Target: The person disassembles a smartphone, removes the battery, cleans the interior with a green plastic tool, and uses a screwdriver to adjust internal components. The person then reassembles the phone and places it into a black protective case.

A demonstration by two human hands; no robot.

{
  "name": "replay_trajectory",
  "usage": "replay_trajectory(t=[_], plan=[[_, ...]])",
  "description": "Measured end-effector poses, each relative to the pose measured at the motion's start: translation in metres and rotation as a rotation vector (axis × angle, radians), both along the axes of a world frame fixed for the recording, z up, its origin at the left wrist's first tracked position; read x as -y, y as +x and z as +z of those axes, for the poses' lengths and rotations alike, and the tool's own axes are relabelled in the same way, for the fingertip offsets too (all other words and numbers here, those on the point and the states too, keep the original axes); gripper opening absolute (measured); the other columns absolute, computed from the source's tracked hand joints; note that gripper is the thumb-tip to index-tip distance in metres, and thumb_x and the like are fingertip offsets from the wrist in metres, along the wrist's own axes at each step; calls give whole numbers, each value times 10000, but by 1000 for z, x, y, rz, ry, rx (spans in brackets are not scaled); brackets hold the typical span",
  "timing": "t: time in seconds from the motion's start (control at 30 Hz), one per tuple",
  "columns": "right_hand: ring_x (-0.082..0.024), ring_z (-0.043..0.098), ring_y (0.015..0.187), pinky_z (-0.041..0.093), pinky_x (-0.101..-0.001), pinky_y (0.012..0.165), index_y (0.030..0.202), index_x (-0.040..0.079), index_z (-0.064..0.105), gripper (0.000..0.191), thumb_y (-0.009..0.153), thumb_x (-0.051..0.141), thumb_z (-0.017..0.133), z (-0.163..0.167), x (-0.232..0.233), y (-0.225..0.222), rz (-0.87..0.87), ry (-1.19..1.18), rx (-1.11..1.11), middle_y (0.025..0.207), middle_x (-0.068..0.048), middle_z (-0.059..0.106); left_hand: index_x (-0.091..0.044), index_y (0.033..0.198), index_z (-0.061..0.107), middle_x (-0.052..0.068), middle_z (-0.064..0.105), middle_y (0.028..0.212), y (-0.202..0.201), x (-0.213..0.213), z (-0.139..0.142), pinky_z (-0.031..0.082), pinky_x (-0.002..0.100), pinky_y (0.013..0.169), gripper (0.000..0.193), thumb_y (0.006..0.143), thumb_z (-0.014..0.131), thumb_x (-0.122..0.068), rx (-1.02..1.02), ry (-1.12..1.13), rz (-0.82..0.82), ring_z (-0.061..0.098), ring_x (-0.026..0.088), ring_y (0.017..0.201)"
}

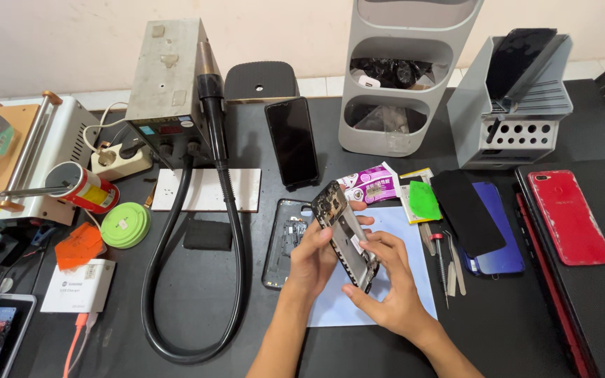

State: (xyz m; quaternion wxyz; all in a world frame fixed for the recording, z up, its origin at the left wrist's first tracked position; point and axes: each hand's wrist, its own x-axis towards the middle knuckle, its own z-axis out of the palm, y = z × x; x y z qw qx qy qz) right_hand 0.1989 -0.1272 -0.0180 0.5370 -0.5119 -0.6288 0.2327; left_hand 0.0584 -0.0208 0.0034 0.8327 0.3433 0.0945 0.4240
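An opened phone body (344,231) with its circuit boards showing is tilted up above a pale blue mat (400,266). My left hand (313,260) grips its left side from below. My right hand (386,287) holds its lower end, fingers resting on the inner frame. Just left of my hands a second opened phone shell (283,241) lies flat on the black table (197,308). A screwdriver with a red collar (437,253) and metal pry tools (454,269) lie to the right of the mat.
A hot-air station (166,77) with its black hose (176,280) stands at the back left. A dark phone (292,141) leans behind. A grey tiered organiser (404,77), a grey tool stand (509,105), a blue phone (498,234) and a red phone (570,217) sit to the right.
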Motion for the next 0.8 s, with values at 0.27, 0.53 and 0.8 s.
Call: replay_trajectory(t=[0.27, 0.53, 0.8], plan=[[-300, 529, 1193, 458, -420, 1021, 1377, 50, 522, 715, 757, 191, 849, 3, 1, 4, -19, 34, 91, 1308, -172, 491, 66, 1433, 519, 187, 696, 1164, -3, -1, -4, 553, 425, 974, 771, 938, 591, -520, 1, 1, -109, 679, 285, 1109], [-175, 627, 846, 531, -303, 787, 1115, 58, 687, 306, 829, 54, 798, 27, -18, 11, -262, 44, 160, 1046, -86, 614, 67, 1382, 532, 216, 710, 1125, 0, 0, -6, 612, 380, 902, 782, 1022, 328, -596, -36, -118, -164, 741, 296, 1026], [-279, 610, 1061, 532, -376, 903, 1197, 70, 665, 450, 790, 122, 849, 54, -50, 17, -291, 178, 313, 1215, -138, 576, 33, 1388, 550, 210, 709, 1202, 3, 2, -6, 613, 389, 728, 756, 1074, 215, -568, -94, -150, -153, 729, 309, 797]])
